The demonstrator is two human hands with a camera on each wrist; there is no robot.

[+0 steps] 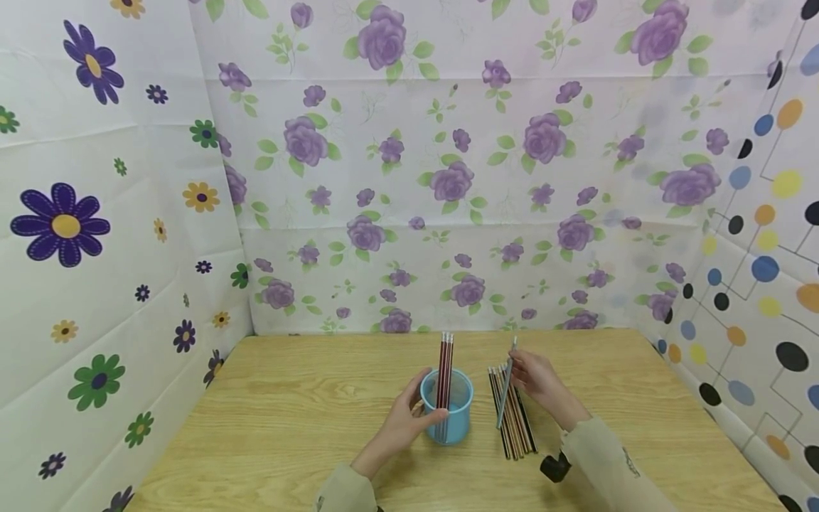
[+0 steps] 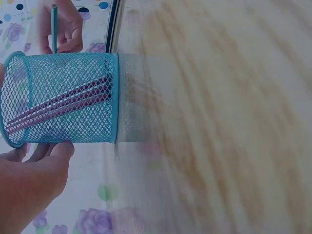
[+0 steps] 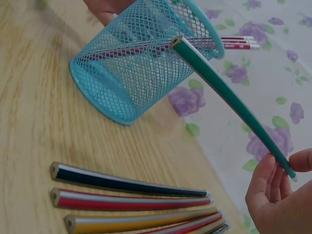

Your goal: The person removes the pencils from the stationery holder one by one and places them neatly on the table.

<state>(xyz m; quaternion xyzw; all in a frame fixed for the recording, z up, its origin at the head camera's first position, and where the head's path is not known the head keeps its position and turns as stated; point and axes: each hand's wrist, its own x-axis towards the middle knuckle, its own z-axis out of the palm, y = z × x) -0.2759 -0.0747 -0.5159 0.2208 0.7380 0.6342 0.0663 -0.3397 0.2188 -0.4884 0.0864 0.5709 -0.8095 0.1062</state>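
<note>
My left hand (image 1: 402, 419) grips a light-blue mesh pencil cup (image 1: 457, 429) that stands upright on the table. Its thumb lies across the front and its fingers go round the left side. Several dark-red striped pencils (image 1: 446, 363) lean inside the cup, their white ends above the rim. To the right of the cup, my right hand (image 1: 540, 380) pinches a green pencil (image 3: 229, 102) near its eraser end, with the unsharpened end pointing down. That pencil is held over a row of loose pencils (image 3: 131, 201) in black, red and yellow on the table.
The wood-grain table (image 1: 307, 419) ends at a backdrop (image 1: 422, 270) with purple roses. Daisy-print cloth (image 1: 160, 313) stands at the left, dotted cloth (image 1: 742, 355) at the right. A black device (image 1: 555, 468) hangs at the right wrist.
</note>
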